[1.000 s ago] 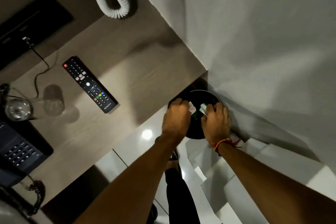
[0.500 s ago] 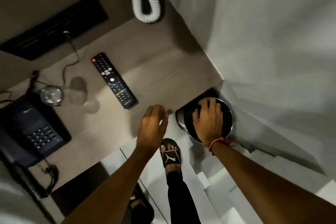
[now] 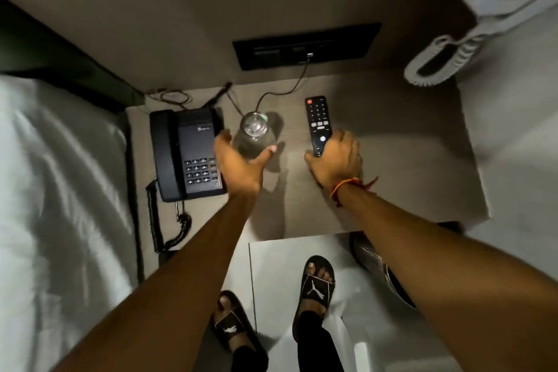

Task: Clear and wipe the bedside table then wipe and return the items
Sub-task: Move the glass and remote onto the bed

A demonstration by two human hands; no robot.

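The bedside table (image 3: pixel 392 160) is a beige wood top. On it stand a black desk phone (image 3: pixel 187 154) at the left, a clear drinking glass (image 3: pixel 253 130) in the middle and a black remote control (image 3: pixel 317 118) to its right. My left hand (image 3: pixel 238 166) cups the near side of the glass, fingers on its left and thumb on its right, spread apart. My right hand (image 3: pixel 338 160) lies over the remote's near end, thumb on one side and fingers curled over the other.
A bed with a white sheet (image 3: pixel 60 190) borders the table on the left. A black socket panel (image 3: pixel 305 45) with a plugged cable sits on the back wall. A white coiled cord (image 3: pixel 437 60) hangs at the right. A dark bin (image 3: pixel 368 254) stands on the floor below the table's front edge.
Both hands left the bin on the floor and moved up onto the table. The left hand reached the glass and the right hand came down on the remote. My view swung to face the table.
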